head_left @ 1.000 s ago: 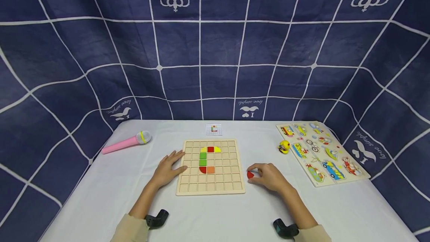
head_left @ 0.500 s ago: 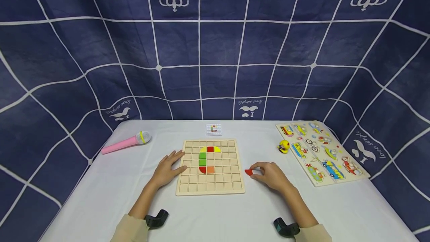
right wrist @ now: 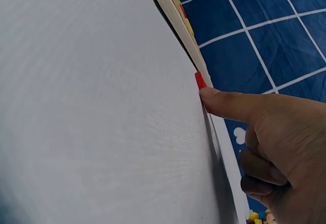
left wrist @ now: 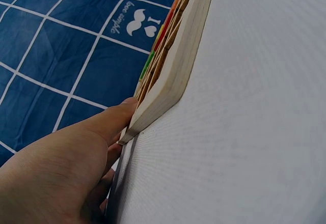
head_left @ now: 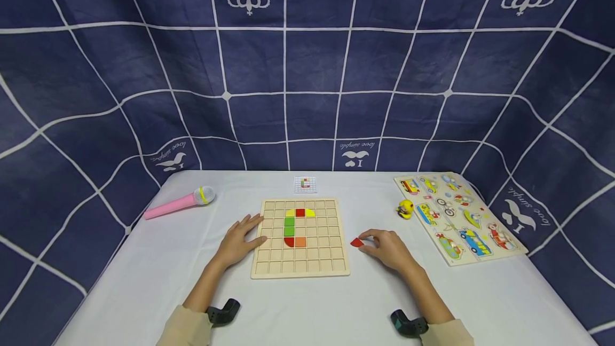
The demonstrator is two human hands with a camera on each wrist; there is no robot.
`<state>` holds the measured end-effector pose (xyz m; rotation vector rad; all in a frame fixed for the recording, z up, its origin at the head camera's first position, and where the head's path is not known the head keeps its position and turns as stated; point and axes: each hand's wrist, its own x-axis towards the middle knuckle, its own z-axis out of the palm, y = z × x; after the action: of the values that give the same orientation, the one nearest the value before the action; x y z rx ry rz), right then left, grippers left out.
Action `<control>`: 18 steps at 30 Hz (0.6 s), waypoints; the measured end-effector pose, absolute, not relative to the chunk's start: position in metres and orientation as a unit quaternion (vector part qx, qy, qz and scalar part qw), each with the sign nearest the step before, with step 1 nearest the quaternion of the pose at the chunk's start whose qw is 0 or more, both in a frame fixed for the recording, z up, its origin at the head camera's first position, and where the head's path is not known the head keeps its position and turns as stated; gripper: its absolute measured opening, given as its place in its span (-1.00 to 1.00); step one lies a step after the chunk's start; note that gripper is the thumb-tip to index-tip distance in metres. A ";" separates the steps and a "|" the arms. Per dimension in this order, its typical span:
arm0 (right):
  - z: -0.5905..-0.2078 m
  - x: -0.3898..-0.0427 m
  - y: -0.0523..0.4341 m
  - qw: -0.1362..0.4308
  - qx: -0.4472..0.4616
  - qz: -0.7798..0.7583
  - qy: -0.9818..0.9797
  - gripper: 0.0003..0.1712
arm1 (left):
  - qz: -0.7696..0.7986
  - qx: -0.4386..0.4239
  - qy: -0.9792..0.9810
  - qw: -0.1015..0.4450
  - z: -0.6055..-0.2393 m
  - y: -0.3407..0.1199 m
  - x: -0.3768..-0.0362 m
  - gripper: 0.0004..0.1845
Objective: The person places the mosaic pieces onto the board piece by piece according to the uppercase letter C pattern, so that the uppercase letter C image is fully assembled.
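The pattern card (head_left: pixel 305 185) behind the grid board (head_left: pixel 269 271) is too small to read beyond a coloured shape. The left hand (left wrist: pixel 61 173) is cut off by the left wrist view's lower and left edges; its fingertips are hidden behind the board edge. In the right wrist view, the red piece (right wrist: pixel 200 81) shows only as a thin sliver, so its shape cannot be told. The right hand (right wrist: pixel 270 147) is cropped at the right edge.
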<state>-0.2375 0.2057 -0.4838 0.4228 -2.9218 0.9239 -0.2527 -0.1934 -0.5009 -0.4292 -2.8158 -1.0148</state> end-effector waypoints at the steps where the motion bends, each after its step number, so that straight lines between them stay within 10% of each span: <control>1: -0.484 -0.238 0.205 0.025 0.140 0.301 -0.943 -0.74 | -0.335 -0.141 -0.930 0.058 -0.501 -0.193 -0.253 -0.32; 18: -0.497 -0.243 0.206 0.054 0.195 0.344 -0.917 -0.79 | -0.333 -0.140 -0.931 0.054 -0.504 -0.194 -0.255 -0.30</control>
<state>-0.2430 0.2060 -0.4970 0.5920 -2.7853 1.0452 -0.2554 -0.1943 -0.5041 -0.4244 -2.8275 -1.0116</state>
